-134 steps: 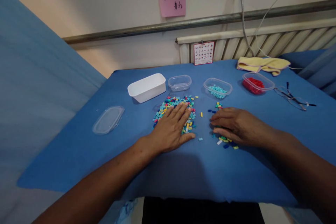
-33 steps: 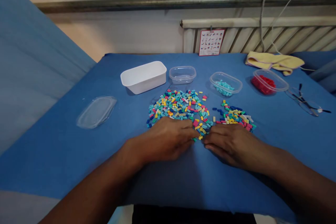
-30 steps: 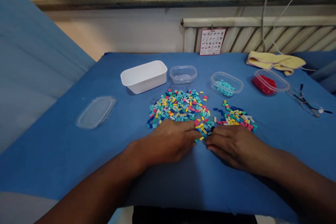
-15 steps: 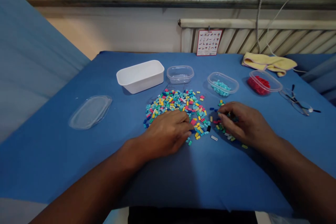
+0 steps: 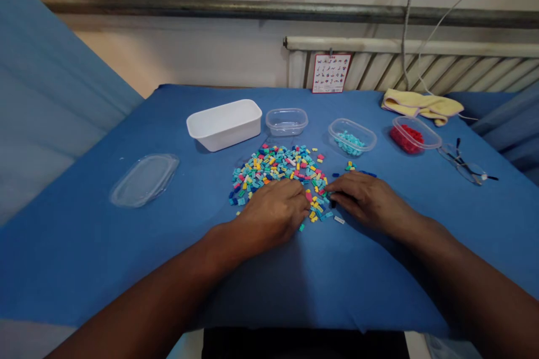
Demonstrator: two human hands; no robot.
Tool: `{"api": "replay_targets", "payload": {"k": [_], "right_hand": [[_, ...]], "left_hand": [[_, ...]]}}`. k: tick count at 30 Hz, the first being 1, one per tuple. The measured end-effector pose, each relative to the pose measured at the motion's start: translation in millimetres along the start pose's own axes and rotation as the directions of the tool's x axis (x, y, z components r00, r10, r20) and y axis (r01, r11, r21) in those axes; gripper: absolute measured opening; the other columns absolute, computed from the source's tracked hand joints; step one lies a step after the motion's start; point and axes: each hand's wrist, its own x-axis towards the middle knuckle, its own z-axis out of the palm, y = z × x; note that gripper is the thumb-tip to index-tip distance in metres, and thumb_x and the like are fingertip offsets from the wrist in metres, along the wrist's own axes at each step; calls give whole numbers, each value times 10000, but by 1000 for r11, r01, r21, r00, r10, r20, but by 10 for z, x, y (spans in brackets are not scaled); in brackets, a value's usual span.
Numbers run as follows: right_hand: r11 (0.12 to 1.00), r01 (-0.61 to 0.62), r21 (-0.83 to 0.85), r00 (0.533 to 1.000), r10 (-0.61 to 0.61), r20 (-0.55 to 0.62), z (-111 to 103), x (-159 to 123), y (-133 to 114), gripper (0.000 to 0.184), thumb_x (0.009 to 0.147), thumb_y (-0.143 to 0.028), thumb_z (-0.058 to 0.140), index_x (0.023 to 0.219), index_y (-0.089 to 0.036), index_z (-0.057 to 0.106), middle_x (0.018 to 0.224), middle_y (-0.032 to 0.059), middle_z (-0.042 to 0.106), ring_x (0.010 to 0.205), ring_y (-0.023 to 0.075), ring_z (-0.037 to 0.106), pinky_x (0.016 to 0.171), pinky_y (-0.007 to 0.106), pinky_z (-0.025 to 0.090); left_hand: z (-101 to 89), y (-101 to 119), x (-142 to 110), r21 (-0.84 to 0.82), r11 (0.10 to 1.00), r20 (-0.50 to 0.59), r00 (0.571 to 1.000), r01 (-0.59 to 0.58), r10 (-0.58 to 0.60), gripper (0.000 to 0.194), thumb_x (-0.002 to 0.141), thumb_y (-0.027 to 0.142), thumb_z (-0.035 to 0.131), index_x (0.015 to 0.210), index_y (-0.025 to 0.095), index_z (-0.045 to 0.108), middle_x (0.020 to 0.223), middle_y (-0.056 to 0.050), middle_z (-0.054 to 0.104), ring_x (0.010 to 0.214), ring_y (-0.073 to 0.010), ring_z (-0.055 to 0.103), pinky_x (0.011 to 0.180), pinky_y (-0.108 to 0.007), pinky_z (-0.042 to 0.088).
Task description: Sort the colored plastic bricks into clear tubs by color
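Observation:
A loose pile of small toy building bricks [image 5: 273,162], mostly light blue with yellow, pink, green and dark blue, lies on the blue cloth. My left hand [image 5: 275,207] rests at the pile's near edge with its fingers curled down; whatever is under the fingertips is hidden. At the pile's right edge is my right hand [image 5: 366,199], thumb and fingertips drawn together beside a black brick [image 5: 333,203]. Anything between those fingertips is too small to make out. A white brick [image 5: 339,220] lies just in front of them. A few bricks show beyond the right hand, which covers others.
Behind the pile stand a white tub [image 5: 225,126], a clear container [image 5: 287,122], one with light blue bricks [image 5: 350,143] and one with red bricks [image 5: 407,137]. A clear lid [image 5: 145,180] lies left. Glasses [image 5: 467,165] and a yellow cloth [image 5: 421,105] are at right.
My right hand has moved left, from the small group of bricks to the main pile's edge. My left hand has stayed almost in place. The whole view has shifted slightly.

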Motion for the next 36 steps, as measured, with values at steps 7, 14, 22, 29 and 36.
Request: {"api": "replay_targets", "payload": {"k": [7, 14, 22, 29, 36], "right_hand": [[961, -208, 184, 976, 215, -22, -27, -46, -12, 247, 1084, -301, 609, 1294, -237, 722, 1023, 61, 791, 867, 211, 742, 765, 351, 592], [932, -239, 272, 963, 264, -61, -81, -46, 30, 259, 1104, -369, 598, 1272, -236, 744, 972, 52, 764, 804, 194, 710, 734, 348, 583], [979, -88, 183, 996, 89, 5, -59, -28, 18, 204, 1080, -305, 628, 1242, -251, 740, 1034, 70, 793, 929, 212, 753, 812, 350, 608], [988, -112, 109, 993, 106, 55, -46, -44, 75, 161, 1074, -255, 630, 1193, -250, 738, 1054, 56, 809, 949, 210, 768, 832, 348, 610], [989, -108, 104, 989, 96, 114, -192, -91, 99, 158, 1049, -229, 648, 1177, -245, 740, 1038, 51, 799, 903, 199, 760, 786, 332, 591]], "left_hand": [[-36, -1, -18, -77, 996, 33, 999, 42, -39, 234, 1152, 296, 424, 1106, 193, 629, 1053, -62, 732, 983, -213, 684, 862, -360, 534], [5, 2, -30, -34, 999, 5, 999, 36, -35, 166, 1134, 270, 480, 1164, 228, 638, 1054, -30, 758, 958, -213, 708, 788, -336, 515], [26, -16, -35, -50, 997, -54, 997, -54, 51, 261, 1112, 307, 589, 1360, 241, 635, 1262, -63, 755, 1155, -217, 719, 943, -350, 574], [-45, -46, -35, -22, 998, -63, 996, 59, -60, 293, 1139, 310, 493, 1366, 215, 653, 1225, -73, 763, 1145, -241, 718, 945, -388, 605], [-11, -53, -51, -25, 999, -56, 997, 44, -45, 280, 1143, 326, 493, 1316, 209, 680, 1199, -76, 761, 1131, -223, 713, 941, -361, 600]]}}
